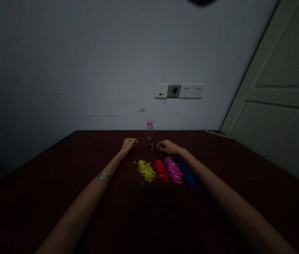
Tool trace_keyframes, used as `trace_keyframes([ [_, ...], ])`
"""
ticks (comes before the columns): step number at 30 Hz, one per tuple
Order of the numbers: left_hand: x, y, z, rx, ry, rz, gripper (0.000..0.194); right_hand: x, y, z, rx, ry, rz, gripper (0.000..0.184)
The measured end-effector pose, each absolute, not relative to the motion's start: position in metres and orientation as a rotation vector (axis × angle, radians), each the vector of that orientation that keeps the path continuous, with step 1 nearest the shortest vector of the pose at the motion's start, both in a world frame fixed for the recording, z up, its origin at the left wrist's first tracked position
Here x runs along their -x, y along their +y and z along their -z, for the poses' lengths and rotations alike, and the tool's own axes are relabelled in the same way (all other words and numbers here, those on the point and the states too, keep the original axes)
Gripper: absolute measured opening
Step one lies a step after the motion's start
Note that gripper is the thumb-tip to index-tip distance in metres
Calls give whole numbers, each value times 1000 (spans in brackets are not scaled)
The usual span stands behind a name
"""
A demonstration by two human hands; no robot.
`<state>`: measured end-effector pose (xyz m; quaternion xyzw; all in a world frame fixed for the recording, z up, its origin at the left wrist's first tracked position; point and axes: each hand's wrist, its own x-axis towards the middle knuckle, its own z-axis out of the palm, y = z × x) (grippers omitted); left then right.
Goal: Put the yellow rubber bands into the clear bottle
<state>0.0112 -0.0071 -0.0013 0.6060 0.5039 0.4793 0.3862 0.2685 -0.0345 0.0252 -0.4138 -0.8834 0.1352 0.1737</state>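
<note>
On the dark table my left hand [129, 145] rests with its fingers curled and pressed together; whether anything is in them is hidden. My right hand [167, 146] pinches at the edge of a small mixed-colour pile [151, 146], with a bluish bit by its fingertips; what it grips is too small to make out. Nearer to me lie heaps of thin pieces that look like rubber bands: yellow [146, 171], red [161, 171], pink [174, 170] and blue [188, 171]. My right forearm passes over the blue heap's edge. A few yellow pieces lie apart from their heap.
A clear bottle [149, 134] with a pink lid stands behind the mixed pile, near the wall. Sockets [191, 91] are set in the wall above the table [59, 169]. A flat strip [218, 134] lies at the back right, close to a pale door [279, 106].
</note>
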Motion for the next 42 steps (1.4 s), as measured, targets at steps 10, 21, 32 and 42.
trace_keyframes([
  [10, -9, -5, 3, -1546, 1276, -1228, 34, -333, -63, -50, 1303, -2324, -771, 32],
  [21, -9, -2, 4, -1527, 1262, -1238, 33, -375, -73, -38, 1387, -2150, -862, 27],
  [32, -13, -5, 3, -1832, 1344, -1133, 37, -428, -65, 10, 1570, -1467, -622, 41],
  [42, -25, -7, 0, -2344, 1341, -920, 31, -425, -63, 17, 1549, -1579, -428, 40],
])
